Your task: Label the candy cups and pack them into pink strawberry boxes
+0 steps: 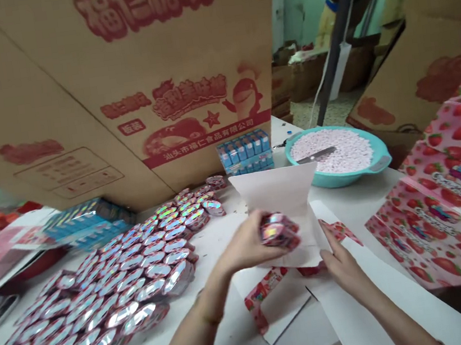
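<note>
At the open white-lined carton (277, 186), the left hand (248, 243) is clamping glossy oval-ended packs (279, 231), while the right hand (339, 260) is touching the carton's right side, its grip remaining unclear. Behind and right of the carton, a turquoise basin (342, 181) is containing small pale pieces (348, 148) and a flat blade (317, 155). Shiny-topped packs (132, 263) are crowding the worktop (213, 333) left of the carton, strawberry-printed boxes (444, 218) are standing to its right, and a large cardboard box (180, 49) is blocking the view behind.

Glossy foil-look pkts (280, 230), matt paperbd flap (280, 187), smooth plastic basin (336, 180)
</note>
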Tool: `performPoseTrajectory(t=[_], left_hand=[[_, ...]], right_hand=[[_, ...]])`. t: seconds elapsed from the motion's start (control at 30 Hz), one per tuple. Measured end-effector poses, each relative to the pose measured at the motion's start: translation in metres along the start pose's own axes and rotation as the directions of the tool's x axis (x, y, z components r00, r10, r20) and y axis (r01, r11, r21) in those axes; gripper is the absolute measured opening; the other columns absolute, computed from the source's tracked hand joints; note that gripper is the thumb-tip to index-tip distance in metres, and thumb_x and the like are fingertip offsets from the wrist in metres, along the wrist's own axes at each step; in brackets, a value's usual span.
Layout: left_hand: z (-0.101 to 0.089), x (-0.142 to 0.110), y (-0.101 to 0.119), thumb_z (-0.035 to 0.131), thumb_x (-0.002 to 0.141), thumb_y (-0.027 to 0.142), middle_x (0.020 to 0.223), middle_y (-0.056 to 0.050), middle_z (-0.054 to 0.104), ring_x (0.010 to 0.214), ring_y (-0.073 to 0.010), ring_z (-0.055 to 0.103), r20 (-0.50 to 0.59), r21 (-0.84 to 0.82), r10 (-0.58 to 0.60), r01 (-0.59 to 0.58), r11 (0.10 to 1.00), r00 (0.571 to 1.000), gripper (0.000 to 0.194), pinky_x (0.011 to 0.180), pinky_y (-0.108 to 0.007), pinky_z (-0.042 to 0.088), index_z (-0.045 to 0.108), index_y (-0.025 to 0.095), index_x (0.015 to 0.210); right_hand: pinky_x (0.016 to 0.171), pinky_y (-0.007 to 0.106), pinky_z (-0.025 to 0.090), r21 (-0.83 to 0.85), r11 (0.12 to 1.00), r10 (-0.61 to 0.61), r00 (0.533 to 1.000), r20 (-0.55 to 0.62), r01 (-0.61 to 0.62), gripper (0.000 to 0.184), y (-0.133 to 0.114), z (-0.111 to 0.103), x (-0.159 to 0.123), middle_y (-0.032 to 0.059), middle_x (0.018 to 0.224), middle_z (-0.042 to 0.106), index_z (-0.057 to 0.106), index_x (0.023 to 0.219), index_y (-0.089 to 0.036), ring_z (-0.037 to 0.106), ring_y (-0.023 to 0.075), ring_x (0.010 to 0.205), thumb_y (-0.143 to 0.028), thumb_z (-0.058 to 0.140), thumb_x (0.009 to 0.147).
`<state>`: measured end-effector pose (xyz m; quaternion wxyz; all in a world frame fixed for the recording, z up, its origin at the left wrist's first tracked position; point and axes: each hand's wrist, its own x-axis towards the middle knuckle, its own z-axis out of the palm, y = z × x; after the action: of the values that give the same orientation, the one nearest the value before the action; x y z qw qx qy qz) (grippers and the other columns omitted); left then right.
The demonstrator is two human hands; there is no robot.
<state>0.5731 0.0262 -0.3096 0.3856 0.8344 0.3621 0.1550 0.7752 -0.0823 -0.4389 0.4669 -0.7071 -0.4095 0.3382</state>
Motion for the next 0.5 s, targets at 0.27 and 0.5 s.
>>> performPoseTrajectory(t=[0.27,0.5], left_hand=[[0.036,0.048,-0.026,0.07,0.08,0.05,0.121,-0.014,0.061,0.11,-0.0263,0.06,-0.048,0.326,0.29,-0.26,0.909,0.956,0.046,0.092,-0.038,0.051,0.061,0.018,0.112],[-0.103,0.0,-0.15,0.071,0.076,0.053,0.148,-0.023,0.043,0.142,-0.041,0.033,-0.465,0.583,-0.129,0.413,0.7,0.876,0.076,0.113,-0.059,0.029,0.047,0.014,0.137]], right_hand=[[0.114,0.034,0.037,-0.117,0.993,-0.04,0.997,-0.06,0.033,0.07,0.011,-0.016,-0.01,0.0029,0.152,0.047,0.041,0.151,-0.022,0.04,0.0252,0.142,-0.035,0.047,0.083],[0.113,0.036,0.039,-0.103,0.994,0.029,0.999,-0.026,-0.032,0.074,0.005,-0.019,-0.006,0.0105,0.153,0.045,0.038,0.152,-0.016,0.04,0.0291,0.142,-0.05,0.049,0.086]])
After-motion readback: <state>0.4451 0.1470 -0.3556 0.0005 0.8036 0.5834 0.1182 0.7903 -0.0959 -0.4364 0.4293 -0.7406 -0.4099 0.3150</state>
